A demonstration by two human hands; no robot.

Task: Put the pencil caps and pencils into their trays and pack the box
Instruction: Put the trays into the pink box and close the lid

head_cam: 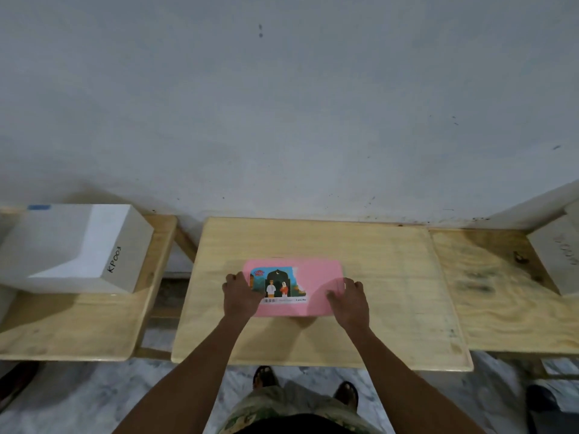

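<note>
Pink box (pixel 316 277), L hand (pixel 240 295), R hand (pixel 348 300) at ends (grip unclear)

Three pale plywood tables in a row across mid-frame. Centre table (pixel 391 277): one flat pink box (pixel 316 286) with a picture label, lying near its middle. Left table (pixel 78 324): white box (pixel 72 245) marked "KP003". Right table (pixel 501 308): second white box (pixel 560 255), cut off by the frame's right edge.
</note>
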